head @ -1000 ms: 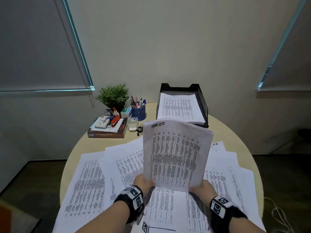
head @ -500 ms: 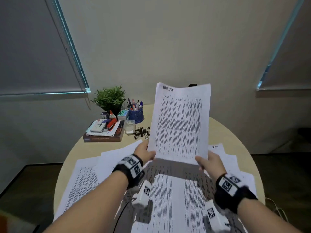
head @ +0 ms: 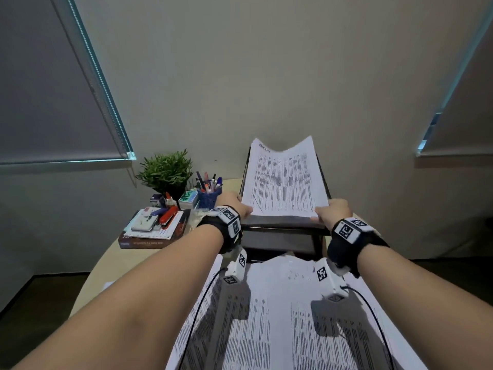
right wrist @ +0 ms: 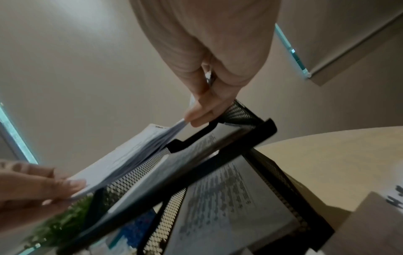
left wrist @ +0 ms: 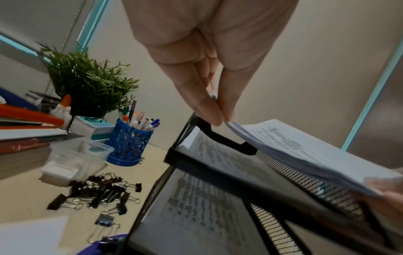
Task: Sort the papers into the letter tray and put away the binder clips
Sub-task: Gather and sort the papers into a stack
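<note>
Both hands hold a printed stack of papers (head: pixel 284 182) over the top tier of the black mesh letter tray (head: pixel 282 231). My left hand (head: pixel 237 205) pinches the stack's near left corner, seen in the left wrist view as the left hand (left wrist: pixel 214 107) gripping the stack of papers (left wrist: pixel 294 151). My right hand (head: pixel 332 209) pinches the near right corner; the right wrist view shows the right hand (right wrist: pixel 202 107) on the papers (right wrist: pixel 130 155). Lower tray tiers (left wrist: pixel 207 198) hold printed sheets. Black binder clips (left wrist: pixel 102 191) lie loose on the table left of the tray.
More printed sheets (head: pixel 280 316) cover the round table in front. At the left stand a plant (head: pixel 166 172), a blue pen cup (head: pixel 209 196), a clear plastic box (left wrist: pixel 76 155) and a book stack (head: pixel 154 231) with a stapler. The wall is right behind the tray.
Both hands carried the stack forward from above the table's middle and lowered it flat over the tray's top tier. The head has leaned in closer.
</note>
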`<state>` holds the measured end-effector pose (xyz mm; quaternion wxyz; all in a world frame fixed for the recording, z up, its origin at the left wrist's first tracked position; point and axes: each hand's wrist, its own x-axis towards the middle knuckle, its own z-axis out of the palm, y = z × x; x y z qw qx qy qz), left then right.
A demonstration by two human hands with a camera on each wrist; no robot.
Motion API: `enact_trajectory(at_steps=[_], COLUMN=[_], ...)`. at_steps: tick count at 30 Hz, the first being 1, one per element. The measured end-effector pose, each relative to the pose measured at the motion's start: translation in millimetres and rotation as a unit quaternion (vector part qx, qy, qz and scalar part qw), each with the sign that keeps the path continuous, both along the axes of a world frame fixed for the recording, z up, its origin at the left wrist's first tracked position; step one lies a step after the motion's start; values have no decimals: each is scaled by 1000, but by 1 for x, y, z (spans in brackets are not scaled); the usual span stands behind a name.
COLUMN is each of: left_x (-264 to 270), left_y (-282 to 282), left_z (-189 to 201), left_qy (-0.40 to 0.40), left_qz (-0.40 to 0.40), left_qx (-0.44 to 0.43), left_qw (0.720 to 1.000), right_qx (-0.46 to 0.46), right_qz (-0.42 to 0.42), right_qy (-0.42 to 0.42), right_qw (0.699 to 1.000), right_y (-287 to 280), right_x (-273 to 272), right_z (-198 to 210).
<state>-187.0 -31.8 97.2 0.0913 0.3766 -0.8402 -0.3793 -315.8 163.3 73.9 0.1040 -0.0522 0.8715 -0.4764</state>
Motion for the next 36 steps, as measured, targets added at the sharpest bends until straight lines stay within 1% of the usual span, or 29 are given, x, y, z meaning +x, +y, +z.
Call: enact_trajectory(at_steps=[2, 5, 7, 10, 12, 15, 17, 19, 22, 25, 27, 28, 29, 31, 34, 36], left_x=[-5, -9, -10, -5, 2, 20, 37, 59, 98, 137, 157, 166, 174, 185, 195, 200], left_y=[-2, -4, -4, -4, -5, -1, 2, 7, 19, 38, 49, 54, 60, 69, 77, 77], left_z=[-9, -24, -29, -29, -31, -37, -45, -58, -85, -113, -131, -139, -145, -154, -160, -161], left_qy=[-50, -52, -44, -42, -39, -21, -12, -23, -54, -146, -221, -242, -247, -238, -231, -231], left_qz=[-13, -3, 3, -5, -16, -23, -28, -31, -37, -39, -57, -66, -73, -87, -96, -92], left_qx=[-42, -75, -87, -99, -102, -108, -106, -80, -20, 14, 10, 0, -9, -34, -56, -49], left_qw=[998, 996, 995, 994, 994, 994, 994, 996, 998, 988, 973, 968, 966, 967, 967, 967], right_qx=[60, 95, 101, 186, 222, 228, 222, 196, 178, 187, 192, 193, 195, 231, 315, 352], right_qz=[20, 27, 30, 55, 75, 94, 93, 93, 111, 139, 154, 163, 173, 196, 222, 222], right_qy=[-6, -10, 19, 74, 111, 159, 163, 162, 129, 74, 34, 13, -7, -30, -48, -40], right_qw=[998, 995, 994, 978, 966, 956, 957, 963, 969, 970, 969, 967, 965, 953, 921, 908], right_y=[-5, -4, -3, 1, 6, 18, 28, 39, 59, 81, 93, 99, 104, 112, 124, 132], right_x=[-4, -6, -8, -3, 3, 15, 26, 43, 76, 111, 131, 139, 146, 157, 168, 176], right_z=[-8, -21, -23, -12, -6, -2, -4, -9, -20, -43, -61, -70, -78, -93, -109, -115])
